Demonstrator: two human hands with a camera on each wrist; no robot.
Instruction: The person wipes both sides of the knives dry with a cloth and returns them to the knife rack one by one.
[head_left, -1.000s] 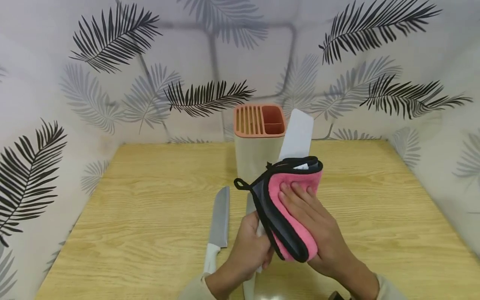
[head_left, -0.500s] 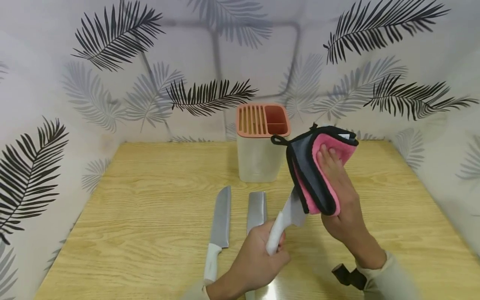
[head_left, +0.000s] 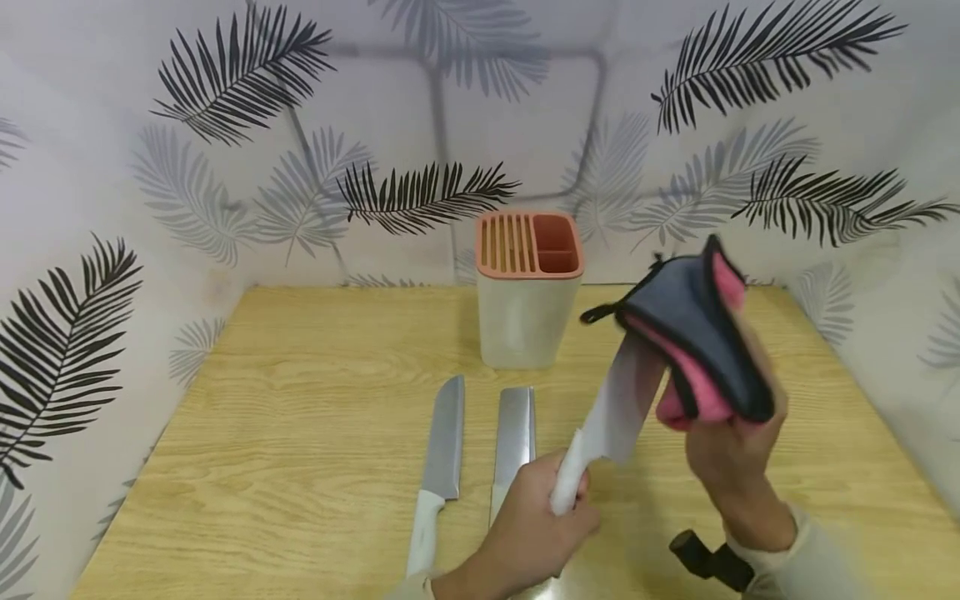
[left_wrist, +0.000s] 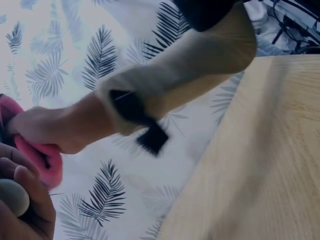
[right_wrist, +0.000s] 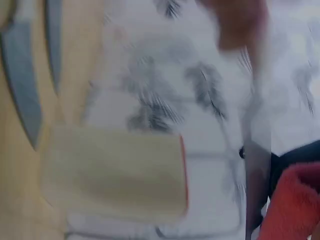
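My left hand (head_left: 528,525) grips the white handle of a broad-bladed kitchen knife (head_left: 618,408), its blade slanting up to the right above the table. A folded pink and grey cloth (head_left: 686,325) with black edging covers the far end of that blade. My right hand (head_left: 731,462) holds the cloth from the right; its fingers are mostly hidden behind it. In the left wrist view, the rounded handle end (left_wrist: 14,197) shows inside the left hand's curled fingers. The right wrist view is blurred, with the cloth (right_wrist: 292,205) at its lower right.
Two white-handled knives lie on the wooden table: a pointed one (head_left: 444,442) and a square-ended one (head_left: 514,429), partly behind my left hand. At the back stands a cream knife holder (head_left: 525,325) with an orange slotted top. Leaf-patterned fabric (head_left: 405,100) surrounds the table.
Over the last second the cloth slid up the blade toward its tip, baring the lower blade. My right hand moved right and turned, showing the cloth's grey side. The knife shifted right and lower.
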